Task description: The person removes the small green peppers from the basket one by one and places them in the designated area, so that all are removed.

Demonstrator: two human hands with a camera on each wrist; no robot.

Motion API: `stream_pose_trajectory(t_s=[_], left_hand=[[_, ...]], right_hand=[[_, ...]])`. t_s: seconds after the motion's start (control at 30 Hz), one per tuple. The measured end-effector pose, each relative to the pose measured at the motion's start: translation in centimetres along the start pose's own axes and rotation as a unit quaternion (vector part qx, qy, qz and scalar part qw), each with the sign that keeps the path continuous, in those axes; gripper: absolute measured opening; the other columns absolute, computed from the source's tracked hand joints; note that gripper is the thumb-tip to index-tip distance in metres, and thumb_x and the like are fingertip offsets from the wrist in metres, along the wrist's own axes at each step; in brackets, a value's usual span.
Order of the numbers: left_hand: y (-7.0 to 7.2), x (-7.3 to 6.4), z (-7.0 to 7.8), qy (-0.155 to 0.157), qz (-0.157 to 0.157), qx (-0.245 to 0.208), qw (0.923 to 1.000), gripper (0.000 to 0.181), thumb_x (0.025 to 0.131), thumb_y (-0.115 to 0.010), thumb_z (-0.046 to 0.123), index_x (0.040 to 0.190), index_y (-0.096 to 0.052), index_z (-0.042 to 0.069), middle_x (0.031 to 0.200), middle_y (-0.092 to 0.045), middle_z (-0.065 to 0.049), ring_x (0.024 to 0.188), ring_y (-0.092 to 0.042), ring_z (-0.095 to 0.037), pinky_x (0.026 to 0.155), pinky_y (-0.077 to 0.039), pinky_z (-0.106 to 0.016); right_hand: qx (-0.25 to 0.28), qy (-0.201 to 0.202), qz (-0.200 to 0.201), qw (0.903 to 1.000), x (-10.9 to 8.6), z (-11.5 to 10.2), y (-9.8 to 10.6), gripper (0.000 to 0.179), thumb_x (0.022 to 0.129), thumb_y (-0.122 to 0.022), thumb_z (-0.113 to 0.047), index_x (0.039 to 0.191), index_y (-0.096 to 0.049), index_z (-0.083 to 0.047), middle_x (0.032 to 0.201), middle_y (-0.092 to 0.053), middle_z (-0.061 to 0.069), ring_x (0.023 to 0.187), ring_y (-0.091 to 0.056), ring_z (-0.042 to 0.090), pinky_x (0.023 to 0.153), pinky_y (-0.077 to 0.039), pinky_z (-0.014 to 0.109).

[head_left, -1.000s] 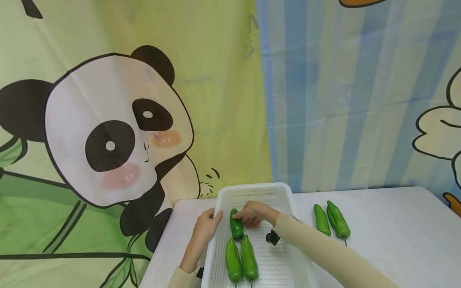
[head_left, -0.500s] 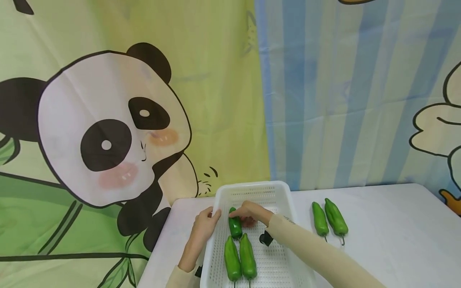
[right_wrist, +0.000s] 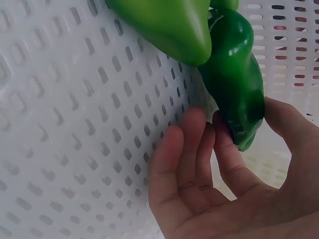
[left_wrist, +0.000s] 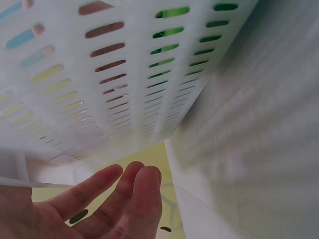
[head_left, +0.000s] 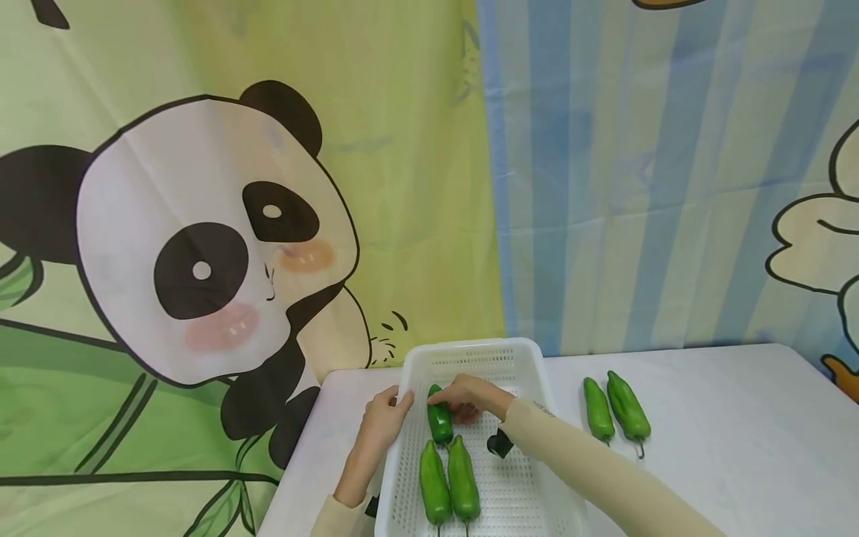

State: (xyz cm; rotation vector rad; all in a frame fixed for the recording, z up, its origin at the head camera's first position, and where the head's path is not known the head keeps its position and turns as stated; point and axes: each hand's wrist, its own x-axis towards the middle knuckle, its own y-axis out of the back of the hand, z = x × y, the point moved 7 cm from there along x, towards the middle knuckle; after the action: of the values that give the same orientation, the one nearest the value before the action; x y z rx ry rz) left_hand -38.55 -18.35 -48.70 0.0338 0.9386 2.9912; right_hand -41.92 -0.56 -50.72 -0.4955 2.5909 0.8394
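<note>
A white perforated plastic basket (head_left: 517,492) holds several green peppers. My right hand (head_left: 473,395) reaches inside it and pinches the tip of a dark green pepper (head_left: 440,424) between thumb and forefinger. The other right fingers, clearest in the right wrist view, are bent beside the pepper (right_wrist: 237,74). Closer to me in the basket, two lighter green peppers, a left one (head_left: 435,485) and a right one (head_left: 463,481), lie side by side, stems toward me. My left hand (head_left: 382,425) holds the basket's left rim; in the left wrist view its fingers (left_wrist: 144,199) extend below the rim, outside the wall.
On the white tabletop (head_left: 731,432), right of the basket, lie two more green peppers, a smaller one (head_left: 599,410) and a larger one (head_left: 628,406). A cartoon-printed curtain (head_left: 416,186) hangs behind the table. My right sleeve (head_left: 590,462) crosses the basket's right wall.
The head view shifts slightly. Both hands keep their places, and the dark green pepper and the other peppers stay where they were.
</note>
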Motion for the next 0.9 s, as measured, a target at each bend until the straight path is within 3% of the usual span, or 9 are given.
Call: stream_pose_trajectory(t_s=[0.23, 0.47, 0.9], left_hand=[[0.0, -0.2, 0.1, -0.006, 0.006, 0.002, 1.0, 0.039, 0.102, -0.055, 0.038, 0.128, -0.067, 0.011, 0.1, -0.073, -0.019, 0.071, -0.073, -0.026, 0.051, -0.058, -0.031], [0.0, -0.1, 0.1, -0.002, 0.013, 0.006, 0.9999, 0.038, 0.102, -0.056, 0.039, 0.127, -0.068, 0.013, 0.098, -0.074, -0.015, 0.068, -0.071, -0.02, 0.051, -0.057, -0.03], [0.1, -0.1, 0.2, -0.004, 0.016, 0.008, 0.9998, 0.039, 0.101, -0.057, 0.039, 0.126, -0.068, 0.011, 0.099, -0.073, -0.015, 0.068, -0.07, -0.019, 0.052, -0.058, -0.031]], right_hand=[[0.02, -0.009, -0.032, 0.9992, 0.5, 0.4, 0.3, 0.042, 0.09, -0.07, -0.045, 0.095, -0.067, -0.004, 0.091, -0.071, 0.014, 0.07, -0.063, 0.02, 0.071, -0.059, 0.035], [0.043, -0.02, -0.057, 0.9973, 1.0, 0.6, 1.0, 0.044, 0.089, -0.071, -0.048, 0.1, -0.069, -0.006, 0.091, -0.073, 0.013, 0.085, -0.073, 0.026, 0.081, -0.061, 0.04], [0.099, -0.02, -0.103, 0.9895, -0.1, 0.2, 2.5, 0.047, 0.09, -0.071, -0.047, 0.113, -0.067, -0.007, 0.101, -0.075, 0.017, 0.101, -0.073, 0.035, 0.09, -0.06, 0.047]])
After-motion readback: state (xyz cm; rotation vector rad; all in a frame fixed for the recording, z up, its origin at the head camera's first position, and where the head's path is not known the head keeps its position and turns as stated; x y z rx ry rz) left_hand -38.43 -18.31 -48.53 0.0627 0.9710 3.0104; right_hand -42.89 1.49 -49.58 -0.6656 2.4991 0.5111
